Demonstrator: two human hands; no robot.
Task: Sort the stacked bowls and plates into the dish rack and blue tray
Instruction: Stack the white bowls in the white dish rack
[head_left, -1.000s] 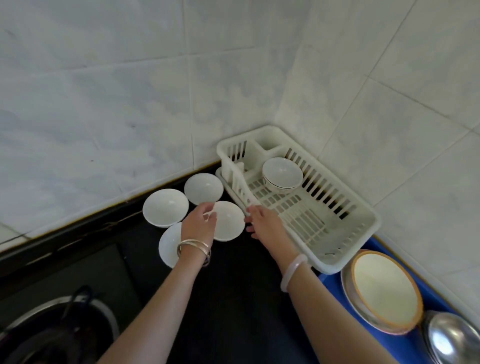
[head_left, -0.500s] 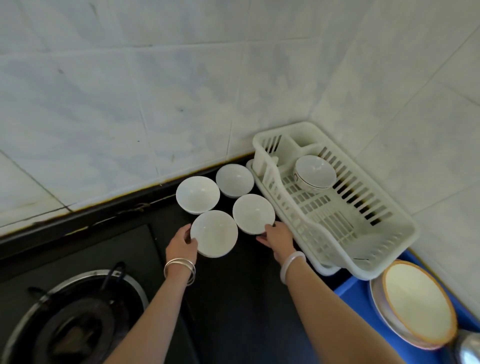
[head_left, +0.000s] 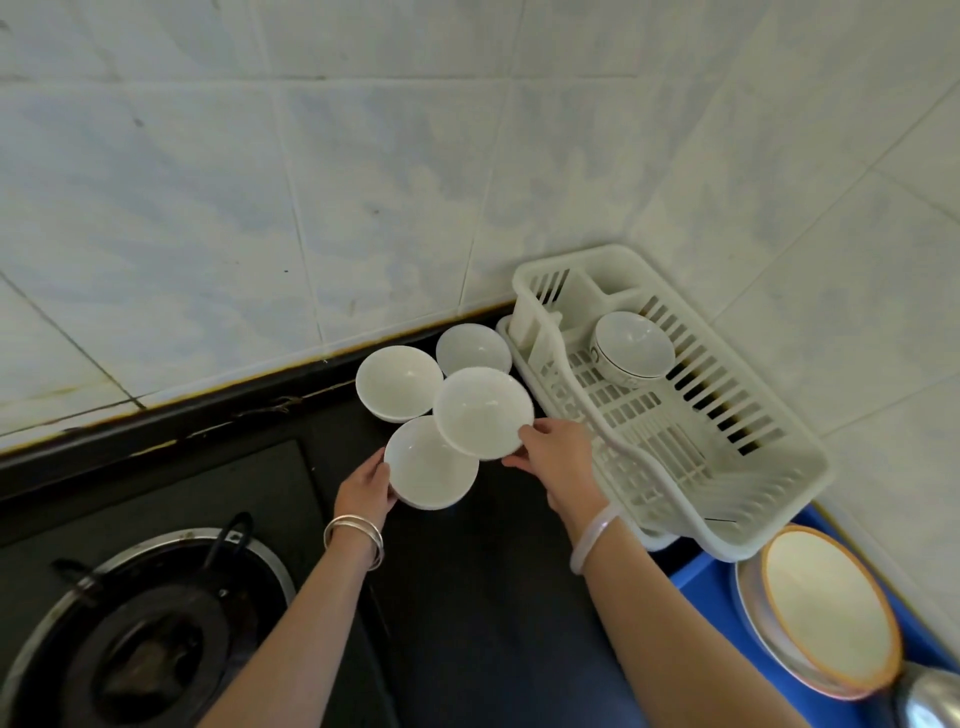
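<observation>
My right hand (head_left: 558, 460) holds a plain white bowl (head_left: 483, 413) by its near right edge, fingers curled under, thumb on the rim. That bowl is up off the counter (head_left: 493, 597), slightly tilted, and in view overlaps the three other bowls. My left hand (head_left: 363, 491) grips the nearest bowl (head_left: 428, 467) at its left rim, fingers curled round the edge. This one sits low at the counter; can't tell whether it rests on it. Two more white bowls stand upright behind: back-left bowl (head_left: 397, 382) and back-right bowl (head_left: 470, 345), the latter just beside the white plastic dish rack (head_left: 779, 499). The rack sits in the tiled corner, to the right of the bowls. Inside it, toward its far end, is one dark-rimmed bowl (head_left: 634, 345), leaning. The blue tray (head_left: 701, 582) is at the rack's near end, lower right, and carries an orange-rimmed plate (head_left: 826, 603) lying on a metal plate (head_left: 748, 613). Gas burner (head_left: 150, 644) at lower left, well apart from the bowls. Metal bangles on my left wrist, a pale translucent bangle on my right.
</observation>
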